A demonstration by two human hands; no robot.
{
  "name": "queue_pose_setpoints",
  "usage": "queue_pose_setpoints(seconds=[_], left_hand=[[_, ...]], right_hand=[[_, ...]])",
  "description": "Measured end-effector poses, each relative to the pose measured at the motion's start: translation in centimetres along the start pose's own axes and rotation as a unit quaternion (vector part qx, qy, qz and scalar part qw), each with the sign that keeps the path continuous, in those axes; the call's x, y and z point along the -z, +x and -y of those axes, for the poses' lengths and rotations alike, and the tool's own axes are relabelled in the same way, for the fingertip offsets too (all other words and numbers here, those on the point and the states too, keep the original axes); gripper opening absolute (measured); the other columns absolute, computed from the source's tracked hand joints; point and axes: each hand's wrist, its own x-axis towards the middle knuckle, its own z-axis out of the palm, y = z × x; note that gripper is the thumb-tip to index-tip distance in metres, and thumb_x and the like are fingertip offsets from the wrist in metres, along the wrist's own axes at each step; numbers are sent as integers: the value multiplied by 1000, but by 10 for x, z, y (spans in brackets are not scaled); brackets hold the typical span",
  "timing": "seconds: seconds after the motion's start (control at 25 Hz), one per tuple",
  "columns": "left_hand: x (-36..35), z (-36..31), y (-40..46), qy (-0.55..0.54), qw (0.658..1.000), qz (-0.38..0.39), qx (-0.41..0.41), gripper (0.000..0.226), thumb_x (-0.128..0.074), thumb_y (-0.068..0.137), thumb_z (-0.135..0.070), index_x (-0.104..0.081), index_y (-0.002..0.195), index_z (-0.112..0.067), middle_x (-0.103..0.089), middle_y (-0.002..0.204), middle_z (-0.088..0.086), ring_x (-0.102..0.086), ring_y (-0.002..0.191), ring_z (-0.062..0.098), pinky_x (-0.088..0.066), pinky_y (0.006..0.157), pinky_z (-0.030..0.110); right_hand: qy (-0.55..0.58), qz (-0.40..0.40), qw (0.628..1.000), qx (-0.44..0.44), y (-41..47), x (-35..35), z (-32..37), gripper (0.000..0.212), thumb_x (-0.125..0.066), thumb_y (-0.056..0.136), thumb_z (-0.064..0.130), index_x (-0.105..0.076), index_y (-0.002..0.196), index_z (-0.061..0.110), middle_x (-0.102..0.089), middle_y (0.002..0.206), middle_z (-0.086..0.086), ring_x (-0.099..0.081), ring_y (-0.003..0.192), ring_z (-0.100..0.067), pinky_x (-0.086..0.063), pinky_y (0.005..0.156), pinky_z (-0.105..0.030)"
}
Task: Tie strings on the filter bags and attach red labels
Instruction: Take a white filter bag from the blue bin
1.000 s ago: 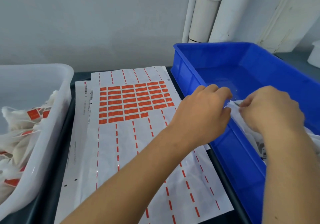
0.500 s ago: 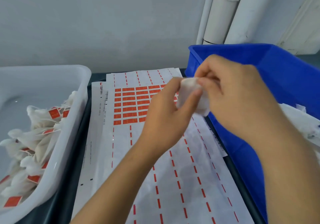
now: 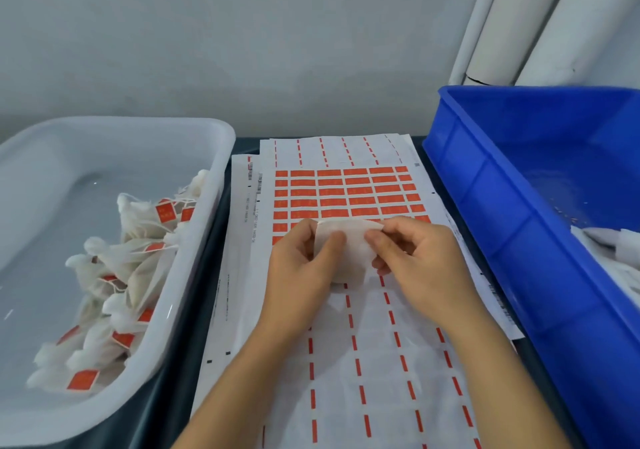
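Filter bag stretched between left hand and right hand – both pinching its edges – above label sheet

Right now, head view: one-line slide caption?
Both hands, left and right, hold a white filter bag above the red label sheet.

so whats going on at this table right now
A person holds one white filter bag with both hands, the left hand and right hand pinching it above the sheet of red labels. No label shows on it. The white tub on the left holds finished, labelled bags; the blue bin on the right holds more bags.
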Motion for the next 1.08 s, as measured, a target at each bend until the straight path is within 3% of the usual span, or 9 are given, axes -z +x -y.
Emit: queue_pose_setpoints(seconds=[0.08, 0.28, 0.52, 0.68, 0.76, 0.84, 0.88, 0.96, 1.08], left_hand=[[1, -4, 0, -24, 1000, 11, 1, 23, -68, 93, -34, -71, 98, -12, -73, 94, 3, -71, 89, 20, -60, 65, 23], [3, -3, 3, -20, 1000, -20, 6, 33, -57, 106, -34, -73, 96, -7, -75, 95, 5, -69, 92, 24, -61, 79, 35], [2, -4, 5, -25, 998, -63, -3, 22, -59, 104, -32, -78, 95, -25, -78, 96, -12, -72, 94, 6, -57, 75, 15], [3, -3, 6, -1, 996, -87, 9, 17, -61, 102, -33, -78, 98, -32, -76, 98, -24, -71, 97, -3, -54, 73, 8], [2, -1, 7, 4, 996, -92, 18, 17, -62, 102, -34, -78, 101, -32, -76, 100, -26, -71, 98, -3, -55, 73, 8], [3, 1, 7, 7, 995, -93, 16, 18, -62, 103, -31, -80, 100, -28, -78, 98, -19, -74, 95, 3, -60, 76, 16], [3, 2, 7, 3, 996, -92, 13, 20, -62, 104, -28, -80, 97, -26, -79, 95, -14, -75, 92, 8, -62, 76, 21], [4, 1, 6, -19, 996, -86, 9, 25, -61, 104, -22, -81, 90, -22, -80, 87, -2, -77, 83, 17, -64, 73, 28], [6, -3, 4, -93, 994, -60, 22, 31, -56, 104, -19, -82, 87, -17, -80, 87, 9, -78, 85, 29, -64, 74, 37]], right_hand=[[16, -8, 1000, 5, 4, -3, 2, 9, -65, 95, 43, -71, 95, 37, -71, 88, 27, -71, 81, 2, -50, 67, -2], [72, -11, 997, 8, 9, -9, 3, 8, -64, 97, 40, -72, 98, 37, -73, 92, 25, -71, 84, -1, -53, 66, -7], [58, -15, 998, 9, 10, -8, -3, 5, -66, 97, 40, -69, 98, 44, -70, 99, 34, -66, 98, 6, -56, 74, -9], [19, -42, 999, -5, 12, -5, -4, 10, -65, 97, 42, -70, 104, 38, -71, 103, 27, -67, 97, 3, -59, 86, -21], [-106, -95, 989, 29, 11, -5, 0, 16, -65, 97, 40, -68, 112, 34, -70, 112, 19, -66, 99, -3, -59, 89, -27], [-242, -168, 948, 120, 6, -12, 8, 23, -68, 95, 35, -63, 116, 27, -68, 114, 7, -64, 99, -11, -57, 84, -27], [-251, -170, 940, 156, 2, -18, 13, 24, -69, 94, 35, -60, 116, 28, -67, 111, 6, -63, 96, -11, -56, 79, -24], [-230, -99, 951, 183, -6, -32, 24, 28, -69, 94, 41, -55, 116, 33, -67, 108, 11, -64, 90, -9, -56, 77, -19], [-261, -23, 945, 196, -10, -46, 27, 47, -77, 88, 43, -50, 125, 35, -65, 118, 11, -66, 98, -12, -53, 81, -22]])
